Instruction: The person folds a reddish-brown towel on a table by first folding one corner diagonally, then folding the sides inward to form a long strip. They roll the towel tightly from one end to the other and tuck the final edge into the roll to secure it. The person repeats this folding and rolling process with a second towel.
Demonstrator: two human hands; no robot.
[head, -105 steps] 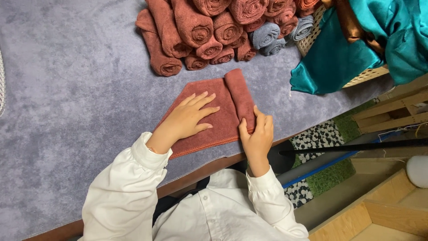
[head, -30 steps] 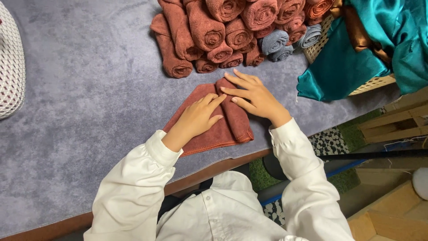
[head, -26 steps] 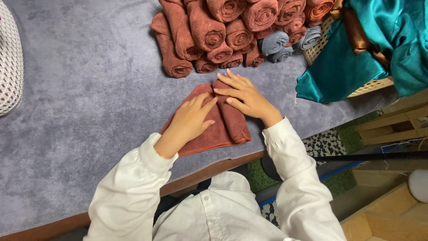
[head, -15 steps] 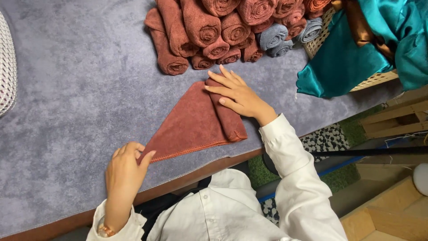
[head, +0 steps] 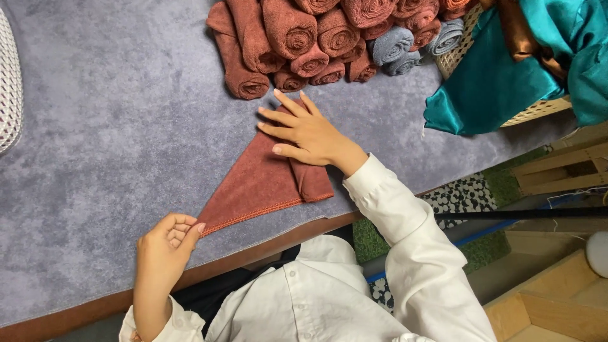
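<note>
A rust-brown towel (head: pixel 256 183) lies on the grey table cover (head: pixel 114 126), folded on its right side and stretched into a triangle toward the near left. My left hand (head: pixel 166 242) pinches the towel's near left corner at the table's front edge. My right hand (head: pixel 303 130) lies flat with fingers spread on the towel's far end, pressing it down. Both sleeves are white.
A heap of rolled rust-brown towels (head: pixel 304 38) with two grey-blue rolls (head: pixel 405 44) lies just beyond the right hand. A wicker basket (head: pixel 538 114) draped in teal cloth (head: pixel 500 82) stands at the far right. A white mesh object (head: pixel 7 82) sits at the left edge.
My left hand left the top of the towel, took its near left corner and drew it out toward the table's front edge. The right hand moved onto the far end and stayed pressing.
</note>
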